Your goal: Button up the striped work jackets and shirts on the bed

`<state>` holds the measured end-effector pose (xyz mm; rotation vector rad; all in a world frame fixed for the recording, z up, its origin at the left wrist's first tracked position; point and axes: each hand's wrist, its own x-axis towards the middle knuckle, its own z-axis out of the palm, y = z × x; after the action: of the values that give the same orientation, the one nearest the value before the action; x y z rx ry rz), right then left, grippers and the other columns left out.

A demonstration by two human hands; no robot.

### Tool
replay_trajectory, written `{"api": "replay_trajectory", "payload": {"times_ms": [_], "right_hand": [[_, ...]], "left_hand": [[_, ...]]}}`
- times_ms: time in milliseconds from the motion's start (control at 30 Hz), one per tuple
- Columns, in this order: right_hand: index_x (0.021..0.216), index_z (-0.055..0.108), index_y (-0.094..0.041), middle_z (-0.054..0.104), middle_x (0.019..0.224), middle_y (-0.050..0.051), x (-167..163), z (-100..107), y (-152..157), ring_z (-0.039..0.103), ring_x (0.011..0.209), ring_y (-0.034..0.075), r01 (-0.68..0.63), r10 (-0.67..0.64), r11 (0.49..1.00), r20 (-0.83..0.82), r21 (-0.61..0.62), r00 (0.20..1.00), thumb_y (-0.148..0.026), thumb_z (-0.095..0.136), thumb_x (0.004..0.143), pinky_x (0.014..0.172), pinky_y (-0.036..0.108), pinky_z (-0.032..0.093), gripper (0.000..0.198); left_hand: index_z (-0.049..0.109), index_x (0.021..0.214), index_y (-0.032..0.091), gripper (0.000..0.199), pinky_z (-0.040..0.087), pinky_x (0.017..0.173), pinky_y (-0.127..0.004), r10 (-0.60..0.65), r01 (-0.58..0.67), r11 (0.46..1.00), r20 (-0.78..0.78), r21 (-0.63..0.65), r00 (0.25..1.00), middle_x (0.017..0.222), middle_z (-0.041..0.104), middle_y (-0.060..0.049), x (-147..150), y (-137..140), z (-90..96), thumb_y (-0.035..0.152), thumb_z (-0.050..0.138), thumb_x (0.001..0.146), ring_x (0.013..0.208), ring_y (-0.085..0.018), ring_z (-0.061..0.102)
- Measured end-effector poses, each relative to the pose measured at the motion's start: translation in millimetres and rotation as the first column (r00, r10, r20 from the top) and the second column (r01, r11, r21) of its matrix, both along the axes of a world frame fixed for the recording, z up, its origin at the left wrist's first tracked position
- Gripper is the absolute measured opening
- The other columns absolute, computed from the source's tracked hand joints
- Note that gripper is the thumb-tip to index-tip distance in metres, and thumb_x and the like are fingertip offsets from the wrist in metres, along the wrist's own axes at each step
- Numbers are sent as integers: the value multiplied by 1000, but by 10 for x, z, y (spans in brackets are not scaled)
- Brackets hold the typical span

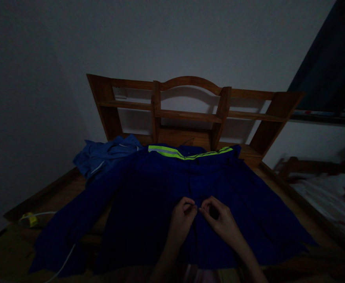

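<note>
A dark blue work jacket (157,188) lies spread out in front of me, its sleeves reaching out to both sides. Across its upper part runs a yellow-green and grey reflective stripe (166,151). My left hand (182,218) pinches the edge of the jacket's front opening, thumb against forefinger. Right beside it, my right hand (219,218) pinches the opposite edge in the same way. The fingertips of both hands almost meet. Dim light hides any button or fastener between them.
Behind the jacket stands a wooden shelf headboard (190,116) against a pale wall. A lighter blue garment (107,155) lies crumpled at the left. A white cable (64,264) and a small yellow object (33,220) are at lower left. Whitish bedding (331,194) is at far right.
</note>
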<state>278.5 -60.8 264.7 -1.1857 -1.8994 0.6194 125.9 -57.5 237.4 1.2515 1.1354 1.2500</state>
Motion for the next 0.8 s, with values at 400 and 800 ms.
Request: {"api": "replay_trajectory", "payload": {"times_ms": [400, 800], "right_hand": [[81, 55, -19, 57, 77, 2, -4, 0, 4, 54, 69, 13, -3, 3, 1000, 2, -11, 1000, -31, 50, 87, 65, 23, 43, 15], [81, 55, -19, 56, 77, 1, -2, 8, 6, 54, 68, 12, -4, 4, 1000, -4, -7, 1000, -30, 51, 87, 66, 23, 42, 13]], "left_hand": [[55, 84, 17, 15, 34, 55, -21, -8, 9, 1000, -34, 15, 999, 64, 57, 1, -3, 11, -19, 30, 55, 76, 58, -12, 51], [54, 83, 17, 13, 32, 53, -20, -14, 14, 1000, -25, 9, 1000, 62, 55, 2, 5, 10, -13, 29, 55, 76, 55, -10, 48]]}}
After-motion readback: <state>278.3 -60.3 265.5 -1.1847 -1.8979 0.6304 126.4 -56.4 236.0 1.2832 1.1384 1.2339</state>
